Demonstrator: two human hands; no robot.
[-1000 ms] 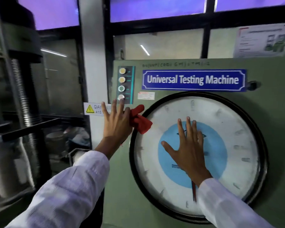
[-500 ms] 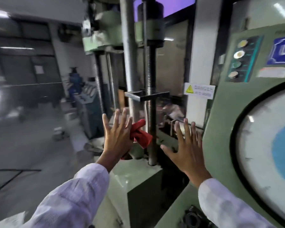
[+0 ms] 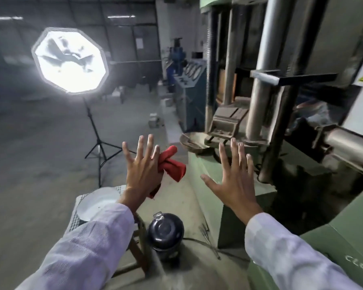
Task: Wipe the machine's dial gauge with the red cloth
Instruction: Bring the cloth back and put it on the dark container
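My left hand is raised in mid-air with its fingers spread, and the red cloth is pinned against its palm, bunched and sticking out to the right. My right hand is held up beside it, fingers spread, holding nothing. Both hands hover in front of the green machine base. The dial gauge is out of view, off to the right; only a green corner of its cabinet shows at the lower right.
Steel columns and a crosshead of the testing frame rise at the right. A black lidded container and a white bowl on a stool sit below my hands. A bright studio light on a tripod stands at the left.
The view has swung far left, away from the dial gauge, which has left the frame. My right hand came off the dial face; both hands stay raised, the cloth still in the left.
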